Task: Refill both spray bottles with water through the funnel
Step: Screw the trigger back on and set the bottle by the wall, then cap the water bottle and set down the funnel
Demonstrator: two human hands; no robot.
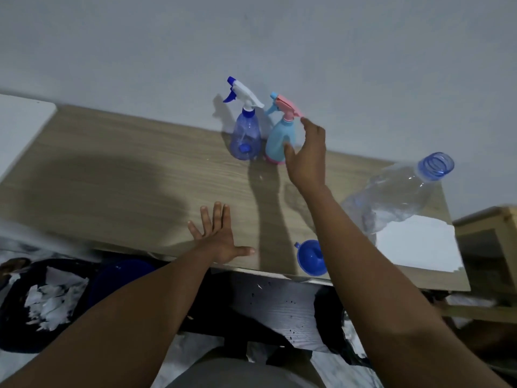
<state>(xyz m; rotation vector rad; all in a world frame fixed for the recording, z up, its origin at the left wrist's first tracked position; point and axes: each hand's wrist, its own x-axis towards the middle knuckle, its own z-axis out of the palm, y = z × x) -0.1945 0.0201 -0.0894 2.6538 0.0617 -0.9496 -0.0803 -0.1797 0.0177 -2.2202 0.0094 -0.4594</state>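
At middle of frame: right hand (306,158) open, fingers spread, just right of upright light-blue plastic spray bottle with pink trigger (280,138); left hand (216,233) farther, flat.

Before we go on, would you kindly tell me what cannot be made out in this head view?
All in the head view:
Light blue spray bottle: opaque wall hides its water level.
Funnel: its right side is hidden behind the right forearm.
Water bottle: blurred, so its fill level is unclear.
Right hand: open beside that spray bottle; whether the fingers touch it is unclear.
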